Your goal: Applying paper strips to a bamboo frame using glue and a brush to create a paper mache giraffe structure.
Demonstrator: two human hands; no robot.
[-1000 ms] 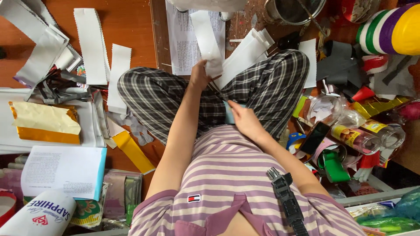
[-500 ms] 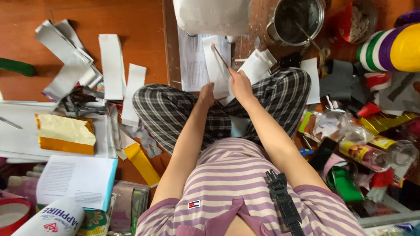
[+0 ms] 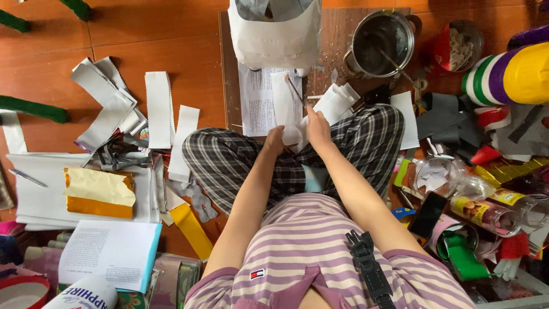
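Both hands have stayed out over the knees since half a second ago, while the thin stick in the right hand [image 3: 318,127] has tipped to lean up and to the left across the paper strip [image 3: 284,106]. Both arms reach straight forward from the striped shirt [image 3: 320,252], elbows close to the body, the forearms running side by side above the checked trousers [image 3: 229,160]. At the strip's lower edge the left hand [image 3: 274,140] is curled, its grip pinching that end of the paper. Beside it and nearly touching, the right hand has its fingers pressed together around the lower end of the stick [image 3: 295,91], which crosses the upper part of the strip. That white strip stands upward from the two hands, lying over a printed sheet [image 3: 256,106] on a dark board [image 3: 229,68], just below a white paper bag [image 3: 274,40]. More folded white paper [image 3: 334,103] sits right of the hands, near a metal pot [image 3: 380,43]. Fingertips of both hands are hidden behind the knuckles (so how the paper sits between them cannot be made out), and the stick's tip is too thin to tell what kind of tool it is. Cut paper strips [image 3: 157,106] lie on the floor at left, well apart.
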